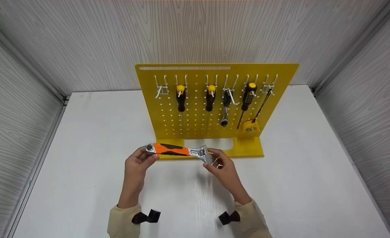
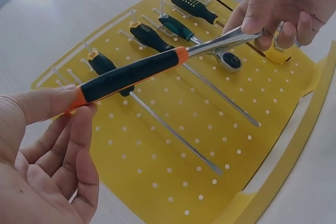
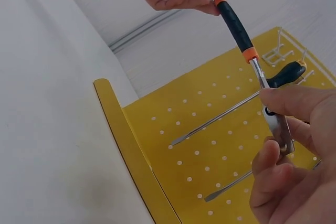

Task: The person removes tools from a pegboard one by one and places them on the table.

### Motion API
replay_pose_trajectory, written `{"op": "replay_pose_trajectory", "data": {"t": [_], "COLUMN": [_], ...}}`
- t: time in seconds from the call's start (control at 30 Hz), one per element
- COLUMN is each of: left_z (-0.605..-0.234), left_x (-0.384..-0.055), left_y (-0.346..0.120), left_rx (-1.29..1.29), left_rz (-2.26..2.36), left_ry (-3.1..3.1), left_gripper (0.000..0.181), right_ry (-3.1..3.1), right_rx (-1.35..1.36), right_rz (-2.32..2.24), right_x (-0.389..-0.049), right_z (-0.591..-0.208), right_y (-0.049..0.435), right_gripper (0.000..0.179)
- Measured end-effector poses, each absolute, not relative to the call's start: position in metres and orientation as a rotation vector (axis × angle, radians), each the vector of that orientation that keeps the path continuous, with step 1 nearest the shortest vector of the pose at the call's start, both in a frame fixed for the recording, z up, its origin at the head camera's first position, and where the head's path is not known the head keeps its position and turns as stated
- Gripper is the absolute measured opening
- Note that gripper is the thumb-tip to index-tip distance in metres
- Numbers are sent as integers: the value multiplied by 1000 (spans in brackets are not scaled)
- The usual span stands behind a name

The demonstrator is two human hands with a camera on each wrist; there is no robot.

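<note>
The left hand and right hand pinch a wrench at opposite ends; beyond their fingers stands a pegboard.

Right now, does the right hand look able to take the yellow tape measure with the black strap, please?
Probably not: the right hand is occupied, pinching the orange-and-black adjustable wrench at its head end. Otherwise, nothing visible seems to block its way to the yellow tape measure.
</note>
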State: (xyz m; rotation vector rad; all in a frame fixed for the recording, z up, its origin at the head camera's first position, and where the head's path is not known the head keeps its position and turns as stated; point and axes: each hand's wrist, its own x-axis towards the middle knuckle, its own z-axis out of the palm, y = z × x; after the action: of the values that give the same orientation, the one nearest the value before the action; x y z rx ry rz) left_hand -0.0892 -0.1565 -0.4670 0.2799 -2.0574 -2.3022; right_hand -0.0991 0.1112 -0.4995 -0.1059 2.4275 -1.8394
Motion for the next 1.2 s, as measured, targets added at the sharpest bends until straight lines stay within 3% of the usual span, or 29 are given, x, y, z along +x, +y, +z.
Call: {"op": "replay_pose_trajectory", "data": {"t": [1.2], "left_z": [-514], "left_x": [-91], "left_y": [-160], "left_rx": [559], "left_rz": [-2159], "left_ry": [-2334], "left_gripper": [41], "right_ry": [2470], "right_rx": [-183], "right_rz": [-1665], "right_x": [-104], "right_z": [-529], "right_y": [123], "right_gripper": [45]}}
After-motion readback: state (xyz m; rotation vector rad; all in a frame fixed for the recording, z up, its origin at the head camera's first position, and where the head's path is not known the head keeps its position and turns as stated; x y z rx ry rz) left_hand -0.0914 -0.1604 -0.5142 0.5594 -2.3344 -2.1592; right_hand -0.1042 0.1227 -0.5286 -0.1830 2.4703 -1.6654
